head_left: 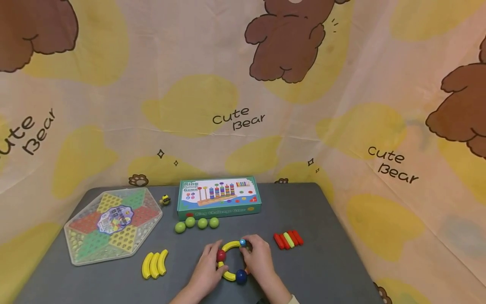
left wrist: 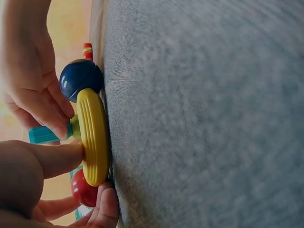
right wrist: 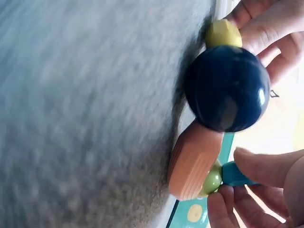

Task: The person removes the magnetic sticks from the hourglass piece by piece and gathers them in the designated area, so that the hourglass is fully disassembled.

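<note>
In the head view, yellow curved rods (head_left: 229,276), a red ball (head_left: 221,256) and a dark blue ball (head_left: 241,277) form a ring on the table. My left hand (head_left: 206,270) holds the ring's left side; in the left wrist view, its thumb presses a yellow curved rod (left wrist: 94,137) while fingers reach round the red ball (left wrist: 84,189). Between thumb and fingers, my right hand (head_left: 260,259) pinches a short teal stick (right wrist: 236,174). That stick's end meets a green ball (right wrist: 212,178) beside an orange curved rod (right wrist: 194,161), which joins the dark blue ball (right wrist: 228,88).
Left of the ring lie loose yellow curved rods (head_left: 154,265). Several green balls (head_left: 203,223) sit before a Ring Challenge Game box (head_left: 219,207). Red sticks (head_left: 279,241) and one yellow-green stick (head_left: 289,240) lie right. A hexagonal game board (head_left: 89,240) and small bee toy (head_left: 165,199) are farther left.
</note>
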Demonstrator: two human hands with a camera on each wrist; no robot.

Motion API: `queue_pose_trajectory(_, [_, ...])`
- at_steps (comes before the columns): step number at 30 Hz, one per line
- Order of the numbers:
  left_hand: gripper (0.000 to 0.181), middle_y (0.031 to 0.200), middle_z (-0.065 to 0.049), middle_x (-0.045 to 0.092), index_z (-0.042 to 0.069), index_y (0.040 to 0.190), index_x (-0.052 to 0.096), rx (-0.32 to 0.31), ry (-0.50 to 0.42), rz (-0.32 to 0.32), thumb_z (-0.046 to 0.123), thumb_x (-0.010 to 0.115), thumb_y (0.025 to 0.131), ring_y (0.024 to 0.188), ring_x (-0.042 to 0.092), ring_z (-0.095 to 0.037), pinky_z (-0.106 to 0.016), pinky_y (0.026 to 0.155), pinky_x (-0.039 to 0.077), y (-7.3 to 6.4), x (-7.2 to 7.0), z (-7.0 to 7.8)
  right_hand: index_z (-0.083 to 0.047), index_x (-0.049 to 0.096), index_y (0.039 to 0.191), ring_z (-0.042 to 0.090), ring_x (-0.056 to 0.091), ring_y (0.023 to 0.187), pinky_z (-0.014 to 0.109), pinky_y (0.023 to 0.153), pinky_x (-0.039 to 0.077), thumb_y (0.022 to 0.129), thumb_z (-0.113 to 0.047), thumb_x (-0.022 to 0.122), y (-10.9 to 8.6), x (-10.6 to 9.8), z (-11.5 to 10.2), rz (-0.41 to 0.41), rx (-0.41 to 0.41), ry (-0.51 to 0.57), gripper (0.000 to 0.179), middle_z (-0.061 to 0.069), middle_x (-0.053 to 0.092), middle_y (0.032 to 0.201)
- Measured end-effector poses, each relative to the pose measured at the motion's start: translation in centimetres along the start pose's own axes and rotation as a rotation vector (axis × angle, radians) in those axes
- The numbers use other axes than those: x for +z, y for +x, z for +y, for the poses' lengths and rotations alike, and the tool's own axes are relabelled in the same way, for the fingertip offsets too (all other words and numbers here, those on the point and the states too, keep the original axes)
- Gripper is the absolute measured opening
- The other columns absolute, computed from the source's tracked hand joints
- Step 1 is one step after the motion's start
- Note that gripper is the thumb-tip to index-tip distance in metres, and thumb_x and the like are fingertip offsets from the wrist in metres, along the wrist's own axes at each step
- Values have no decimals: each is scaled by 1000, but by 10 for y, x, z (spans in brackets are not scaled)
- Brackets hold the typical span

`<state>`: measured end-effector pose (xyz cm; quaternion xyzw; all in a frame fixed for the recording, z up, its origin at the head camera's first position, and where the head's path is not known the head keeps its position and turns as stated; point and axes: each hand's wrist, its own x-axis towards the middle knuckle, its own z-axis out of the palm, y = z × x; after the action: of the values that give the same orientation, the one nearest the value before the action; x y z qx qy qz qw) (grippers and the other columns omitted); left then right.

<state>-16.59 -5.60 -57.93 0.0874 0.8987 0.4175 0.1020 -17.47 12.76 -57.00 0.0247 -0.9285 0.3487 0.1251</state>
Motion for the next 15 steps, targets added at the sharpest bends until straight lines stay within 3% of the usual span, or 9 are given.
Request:
queue_pose_trajectory(7, [72,134,-20,51,4,145,49,-34,5,-1,16,83,83,111,60,-31,-51,92,54,1,1,1,-6,73,100,9,61,75,30,69,57,84,-14,82,0,1,-5,-63,25,-31,20,-3,66,84])
queue_pose_trajectory(11, [71,134,-20,50,5,144,50,-49,2,-4,17,84,83,109,61,-29,-50,91,55,1,1,1,-5,71,103,7,59,73,25,65,54,89,-19,79,1,-2,-5,-107,57,51,21,-4,64,84])
queue_pose_trajectory(15, [71,133,-20,50,4,143,50,-21,-3,0,15,84,82,96,60,-22,-39,79,55,0,0,0,-4,71,111,11,67,83,28,73,58,91,-18,76,4,-12,-1,-95,102,147,24,1,69,97])
